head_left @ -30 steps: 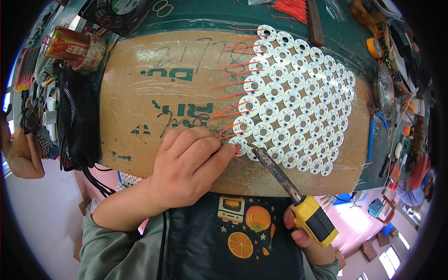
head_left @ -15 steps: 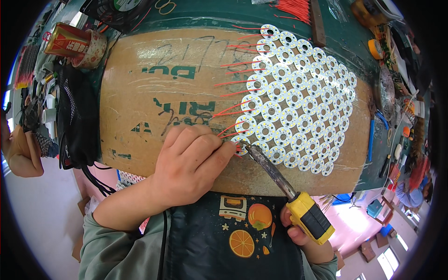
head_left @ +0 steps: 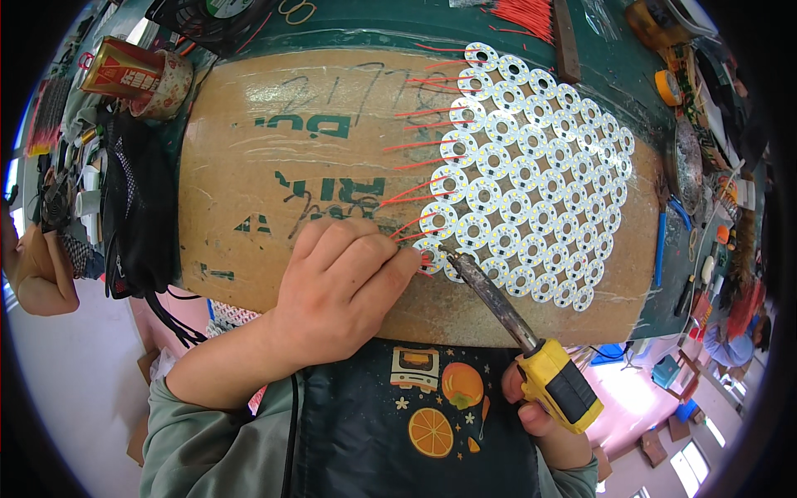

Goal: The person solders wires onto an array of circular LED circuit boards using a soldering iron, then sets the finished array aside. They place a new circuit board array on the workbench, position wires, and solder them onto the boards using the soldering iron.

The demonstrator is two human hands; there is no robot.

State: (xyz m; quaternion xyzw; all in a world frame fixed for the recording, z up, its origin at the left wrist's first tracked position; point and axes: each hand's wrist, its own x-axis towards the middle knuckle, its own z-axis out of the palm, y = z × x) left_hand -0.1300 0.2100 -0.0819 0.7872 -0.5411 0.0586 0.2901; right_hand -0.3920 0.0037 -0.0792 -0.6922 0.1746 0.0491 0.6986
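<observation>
A sheet of round white LED boards (head_left: 473,231), joined in rows, lies on a brown cardboard sheet (head_left: 241,166). Red wires (head_left: 413,193) stick out leftward from the discs of its left column. At the nearest disc of that column, my left hand (head_left: 340,286) is closed in a pinch on a short red wire (head_left: 427,260); the fingertips partly cover the disc. My right hand (head_left: 531,408) grips a soldering iron (head_left: 558,386) by its yellow and black handle. The iron's dark tip points up and left, just right of the pinched wire and apart from it.
A bundle of red wires (head_left: 523,18) and a dark bar (head_left: 566,41) lie at the back. Orange tape (head_left: 667,87) and a round metal dish (head_left: 684,162) are on the right. A patterned cup (head_left: 170,87) and black bag (head_left: 137,207) stand left. Another person's arm (head_left: 46,274) shows far left.
The soldering iron has moved slightly right, its tip drawing away from the wire end at the nearest disc. My left hand keeps its pinch almost in place.
</observation>
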